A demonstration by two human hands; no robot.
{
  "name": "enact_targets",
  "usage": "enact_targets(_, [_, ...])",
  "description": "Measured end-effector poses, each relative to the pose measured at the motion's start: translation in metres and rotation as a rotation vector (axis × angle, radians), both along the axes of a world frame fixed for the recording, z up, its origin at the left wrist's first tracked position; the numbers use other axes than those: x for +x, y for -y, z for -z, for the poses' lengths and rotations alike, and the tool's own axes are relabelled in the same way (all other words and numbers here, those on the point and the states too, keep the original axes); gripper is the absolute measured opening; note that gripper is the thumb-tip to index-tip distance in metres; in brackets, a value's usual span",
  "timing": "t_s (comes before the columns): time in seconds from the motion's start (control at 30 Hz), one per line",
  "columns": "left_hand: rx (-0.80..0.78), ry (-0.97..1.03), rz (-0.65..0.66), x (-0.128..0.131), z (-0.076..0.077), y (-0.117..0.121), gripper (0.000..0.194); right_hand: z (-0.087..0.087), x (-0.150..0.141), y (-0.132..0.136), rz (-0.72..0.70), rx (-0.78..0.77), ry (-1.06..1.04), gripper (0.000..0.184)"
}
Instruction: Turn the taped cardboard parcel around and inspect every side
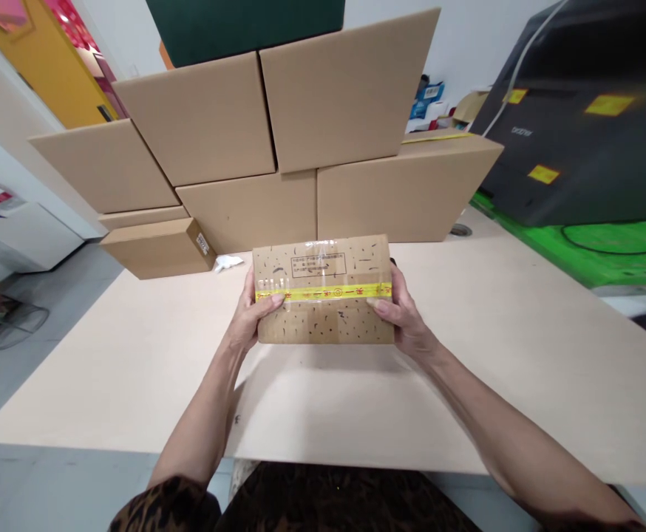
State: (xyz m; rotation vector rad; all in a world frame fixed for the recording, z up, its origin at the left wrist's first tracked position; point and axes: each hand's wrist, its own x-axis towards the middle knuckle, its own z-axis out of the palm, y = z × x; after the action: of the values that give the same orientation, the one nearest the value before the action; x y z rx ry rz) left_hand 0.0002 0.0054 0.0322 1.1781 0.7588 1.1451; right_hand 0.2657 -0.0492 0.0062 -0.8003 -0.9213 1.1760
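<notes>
Between my two hands is a brown cardboard box [323, 321], with small dark marks, a printed label block and a strip of yellow printed tape across its face. My left hand [250, 314] grips its left end, the thumb lying on the front near the tape. On the right end, my right hand [403, 314] grips it the same way, thumb on the face. The fingers behind the box are mostly hidden. The box is over the pale table [323, 399]; whether its lower edge touches the tabletop I cannot tell.
Large cardboard cartons [245, 210] are stacked along the table's back, with a dark green box [245, 26] on top. A smaller carton [157, 247] and a crumpled white scrap [228, 262] lie at back left. A dark machine [578, 140] stands right on a green surface [572, 251].
</notes>
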Motion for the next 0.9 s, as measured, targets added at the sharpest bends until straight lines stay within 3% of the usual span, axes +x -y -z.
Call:
enact_targets(0.13, [0.050,0.011,-0.006,0.004,-0.002,0.004,0.103,-0.003,0.002,0.001,-0.039,-0.060,-0.005,0.076])
enact_targets(0.23, [0.082,-0.002,0.009,0.004,0.004,0.002,0.090,-0.005,0.000,0.004,0.026,-0.037,0.001,0.077])
enact_targets(0.33, [0.020,0.007,0.002,0.003,0.012,-0.005,0.083,-0.003,-0.002,0.006,0.173,0.124,0.093,0.090])
enact_targets(0.4, [-0.079,0.023,-0.012,0.002,0.015,-0.008,0.084,0.003,-0.001,0.006,0.326,0.274,0.233,0.105])
enact_targets(0.47, [-0.170,0.062,0.020,-0.002,0.013,-0.010,0.086,0.013,0.003,0.004,0.428,0.414,0.409,0.108])
enact_targets(0.57, [-0.249,0.136,0.111,-0.006,0.007,-0.011,0.089,0.030,0.008,0.003,0.369,0.533,0.641,0.078])
enact_targets(0.67, [-0.327,0.176,0.100,-0.003,0.003,-0.011,0.083,0.043,0.004,0.004,0.267,0.477,0.740,0.051])
enact_targets(0.9, [-0.477,0.237,-0.226,0.012,-0.006,0.005,0.081,0.063,-0.015,0.005,0.058,0.391,0.873,0.029])
